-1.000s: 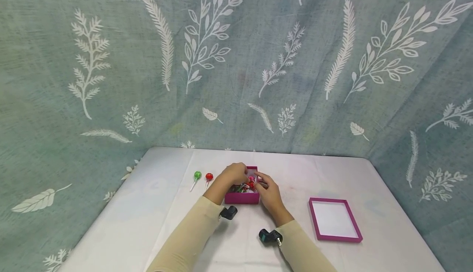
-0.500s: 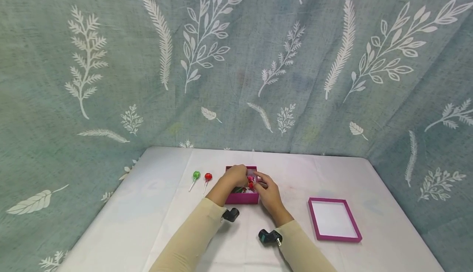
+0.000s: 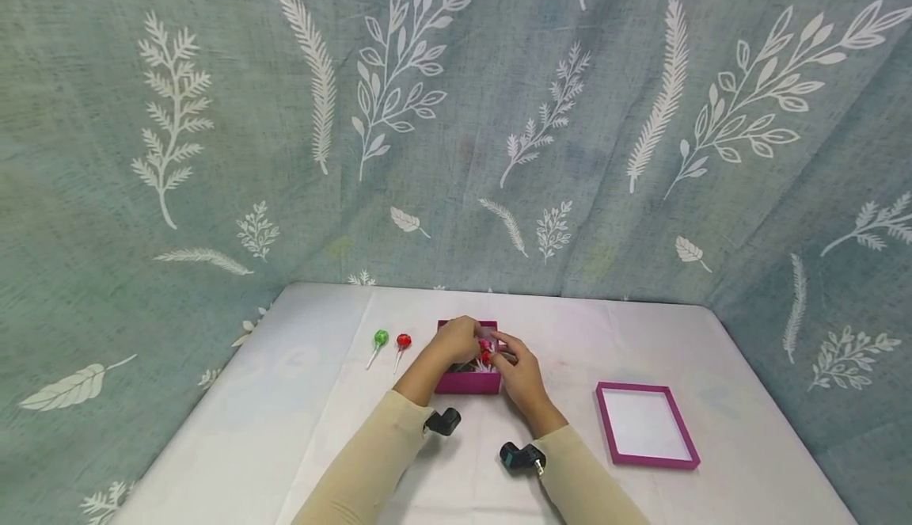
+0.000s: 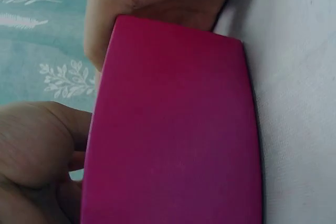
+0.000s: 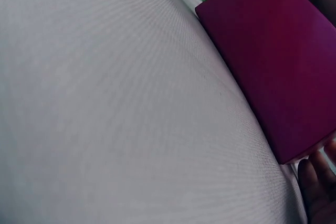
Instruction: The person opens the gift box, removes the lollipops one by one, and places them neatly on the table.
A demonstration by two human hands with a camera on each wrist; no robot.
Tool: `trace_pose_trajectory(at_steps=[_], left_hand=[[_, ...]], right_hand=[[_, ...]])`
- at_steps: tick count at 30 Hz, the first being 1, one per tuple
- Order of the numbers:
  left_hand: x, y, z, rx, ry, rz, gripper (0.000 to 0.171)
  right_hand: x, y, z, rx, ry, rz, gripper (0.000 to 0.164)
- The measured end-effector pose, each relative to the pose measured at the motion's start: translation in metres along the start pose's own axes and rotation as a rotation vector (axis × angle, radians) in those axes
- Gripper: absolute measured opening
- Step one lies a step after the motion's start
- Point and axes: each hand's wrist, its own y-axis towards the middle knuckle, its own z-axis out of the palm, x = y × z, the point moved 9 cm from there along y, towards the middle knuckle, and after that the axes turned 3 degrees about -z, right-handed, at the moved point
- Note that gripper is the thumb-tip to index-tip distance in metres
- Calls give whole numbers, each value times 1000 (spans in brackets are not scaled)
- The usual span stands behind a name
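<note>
In the head view a magenta box (image 3: pixel 466 383) stands at the middle of the table with its top uncovered. Candies in red and pink wrappers (image 3: pixel 487 357) show inside, with white sticks near the front wall. My left hand (image 3: pixel 456 339) reaches over the left side into the box; its fingertips are hidden, and I cannot tell whether they hold anything. On the right, my right hand (image 3: pixel 522 370) grips the box's side wall, thumb at the inner edge. The left wrist view shows the box's front face (image 4: pixel 173 124) between both hands. Right fingers (image 5: pixel 315 182) touch its side in the right wrist view.
A green lollipop (image 3: pixel 381 338) and a red lollipop (image 3: pixel 404 341) lie left of the box. To the right lies the magenta-rimmed lid (image 3: pixel 647 423), its white inside up. A leaf-patterned curtain (image 3: pixel 456 153) hangs behind the white-covered table (image 3: pixel 342 430).
My left hand has shifted slightly over the box and its fingers have gone lower among the candies. White sticks now show at the front. My right hand stays at the box's side.
</note>
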Motion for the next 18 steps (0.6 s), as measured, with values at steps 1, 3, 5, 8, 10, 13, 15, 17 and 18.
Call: trace_pose_trajectory(at_steps=[1,3,5,8,10,13,15,17,18], left_hand=[[-2,-1,-1,-8,-23,14,30],[-4,-3,-3,-15,-72,41,34],[-7,-5,-3,-15,-103,69,39],[-9,-8,-4,-15,-122,103,44],[-9,-9,-5,-30,-125,120,43],[-8,-11,-7,-44,-157,113,40],[-8,-12,-8,-41,-189,110,39],[-8,-12,-8,-30,-196,106,40],[-8,-13,-7,-21,-190,105,41]], right_hand=[[0,0,0,1,-1,-5,42],[1,1,0,0,-6,-13,42],[0,1,0,-4,-11,-14,42],[-1,1,0,-8,-11,-8,42],[0,0,0,-6,-10,-7,42],[-1,0,1,-4,-13,-2,42],[0,0,1,-5,-10,0,42],[0,0,0,-8,-9,2,42],[0,0,0,-8,-10,1,42]])
